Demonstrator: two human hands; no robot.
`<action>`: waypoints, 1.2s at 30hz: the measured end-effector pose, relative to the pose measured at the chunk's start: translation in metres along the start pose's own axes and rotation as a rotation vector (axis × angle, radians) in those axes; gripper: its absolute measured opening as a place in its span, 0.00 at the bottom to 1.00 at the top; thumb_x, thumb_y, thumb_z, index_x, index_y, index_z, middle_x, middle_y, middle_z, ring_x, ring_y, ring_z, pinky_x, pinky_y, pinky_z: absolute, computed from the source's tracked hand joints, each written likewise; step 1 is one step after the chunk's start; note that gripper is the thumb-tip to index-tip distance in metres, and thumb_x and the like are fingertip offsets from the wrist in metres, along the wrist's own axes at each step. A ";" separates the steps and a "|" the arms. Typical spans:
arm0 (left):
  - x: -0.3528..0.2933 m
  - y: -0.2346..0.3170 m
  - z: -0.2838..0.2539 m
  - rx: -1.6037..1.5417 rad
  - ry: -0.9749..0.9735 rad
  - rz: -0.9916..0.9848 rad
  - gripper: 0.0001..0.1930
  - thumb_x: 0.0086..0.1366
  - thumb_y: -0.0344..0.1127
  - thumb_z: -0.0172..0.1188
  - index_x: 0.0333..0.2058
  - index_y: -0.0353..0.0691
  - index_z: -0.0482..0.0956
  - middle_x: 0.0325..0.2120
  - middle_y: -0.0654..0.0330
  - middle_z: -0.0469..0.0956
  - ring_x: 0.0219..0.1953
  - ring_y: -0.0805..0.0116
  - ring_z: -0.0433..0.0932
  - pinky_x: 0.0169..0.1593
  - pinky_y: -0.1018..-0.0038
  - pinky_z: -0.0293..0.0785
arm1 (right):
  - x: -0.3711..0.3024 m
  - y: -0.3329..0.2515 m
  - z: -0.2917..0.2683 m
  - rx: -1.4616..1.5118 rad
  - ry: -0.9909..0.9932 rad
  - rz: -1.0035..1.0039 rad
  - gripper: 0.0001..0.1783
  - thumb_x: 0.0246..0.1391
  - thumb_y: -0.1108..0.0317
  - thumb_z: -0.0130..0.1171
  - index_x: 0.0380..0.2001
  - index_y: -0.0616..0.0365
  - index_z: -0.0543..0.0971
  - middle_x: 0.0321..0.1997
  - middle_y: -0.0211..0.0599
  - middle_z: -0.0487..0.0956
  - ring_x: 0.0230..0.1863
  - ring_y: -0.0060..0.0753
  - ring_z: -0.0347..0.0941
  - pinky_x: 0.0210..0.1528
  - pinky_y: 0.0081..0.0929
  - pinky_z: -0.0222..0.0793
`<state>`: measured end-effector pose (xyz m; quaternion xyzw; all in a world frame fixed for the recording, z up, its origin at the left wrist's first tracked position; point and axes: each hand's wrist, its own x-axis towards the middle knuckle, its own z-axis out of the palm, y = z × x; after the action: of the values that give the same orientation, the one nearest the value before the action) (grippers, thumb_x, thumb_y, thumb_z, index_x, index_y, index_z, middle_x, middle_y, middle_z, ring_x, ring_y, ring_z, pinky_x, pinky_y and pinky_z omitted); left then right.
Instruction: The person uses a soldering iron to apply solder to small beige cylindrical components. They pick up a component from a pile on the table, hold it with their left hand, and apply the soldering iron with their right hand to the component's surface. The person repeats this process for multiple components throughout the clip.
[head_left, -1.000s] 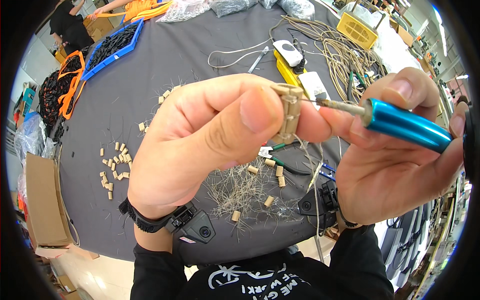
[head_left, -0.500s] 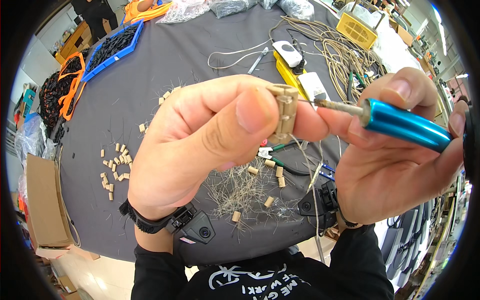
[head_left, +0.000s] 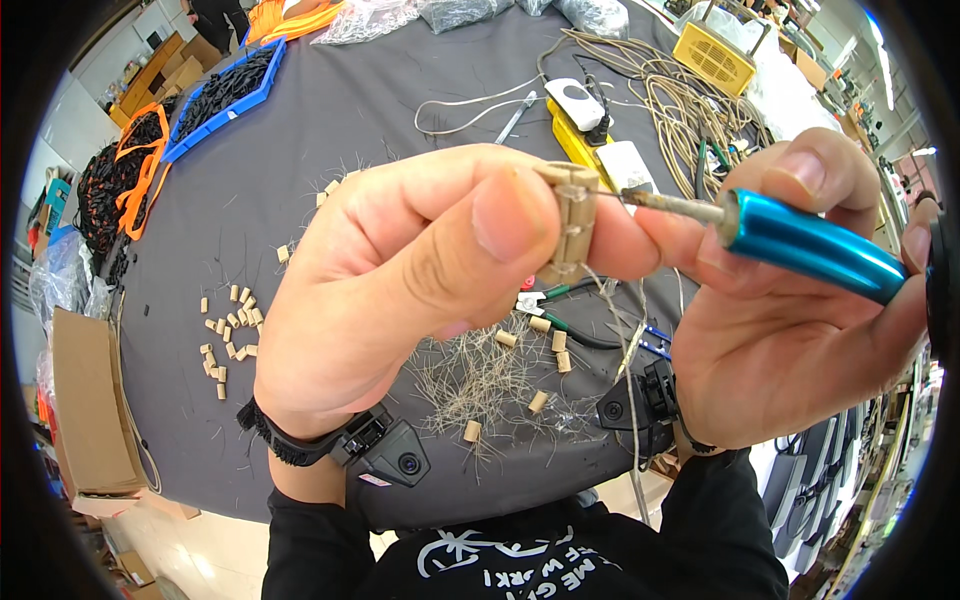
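My left hand (head_left: 400, 285) pinches a small tan connector block (head_left: 570, 225) between thumb and fingers, held up close to the camera. My right hand (head_left: 790, 320) grips a tool with a shiny blue handle (head_left: 810, 245); its thin metal tip (head_left: 670, 205) touches the right side of the block. A thin wire hangs down from the block. Both wrists carry black strapped devices. Below the hands, loose wire strands (head_left: 480, 385) and a few tan pieces (head_left: 540, 400) lie on the dark grey table (head_left: 330, 130).
Several tan pieces (head_left: 228, 335) lie scattered at the left. Pliers with green and blue handles (head_left: 590, 335) rest under the hands. Blue trays of black parts (head_left: 225, 90), a cable bundle (head_left: 680, 100), a yellow box (head_left: 712, 55) and a cardboard box (head_left: 90, 400) are around.
The block and the tool tip have hardly shifted; my left hand has turned the block very slightly. Otherwise nothing differs.
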<state>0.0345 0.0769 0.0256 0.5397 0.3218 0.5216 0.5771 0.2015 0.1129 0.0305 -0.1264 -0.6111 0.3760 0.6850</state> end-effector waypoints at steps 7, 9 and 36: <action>0.000 0.001 -0.002 -0.001 -0.029 -0.014 0.25 0.59 0.55 0.44 0.28 0.33 0.65 0.24 0.62 0.67 0.15 0.83 0.54 0.30 0.79 0.62 | 0.001 -0.002 -0.001 -0.019 -0.019 0.015 0.40 0.54 0.44 0.30 0.12 0.76 0.69 0.36 0.44 0.66 0.33 0.33 0.66 0.22 0.30 0.77; 0.000 0.000 -0.004 0.000 -0.054 -0.007 0.25 0.58 0.55 0.44 0.28 0.33 0.65 0.24 0.62 0.67 0.15 0.83 0.54 0.30 0.80 0.62 | 0.001 -0.001 0.000 0.011 -0.009 0.016 0.39 0.54 0.45 0.31 0.14 0.77 0.69 0.37 0.45 0.66 0.35 0.34 0.66 0.22 0.32 0.78; 0.001 0.001 -0.003 0.047 -0.055 0.015 0.24 0.61 0.54 0.40 0.28 0.34 0.66 0.34 0.55 0.66 0.16 0.81 0.56 0.24 0.85 0.57 | -0.001 -0.005 -0.002 0.154 -0.083 0.193 0.32 0.50 0.41 0.35 0.34 0.67 0.64 0.24 0.39 0.65 0.24 0.27 0.67 0.34 0.40 0.73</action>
<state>0.0317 0.0782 0.0262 0.5697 0.3142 0.5031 0.5689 0.2049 0.1091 0.0328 -0.1164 -0.5932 0.4909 0.6273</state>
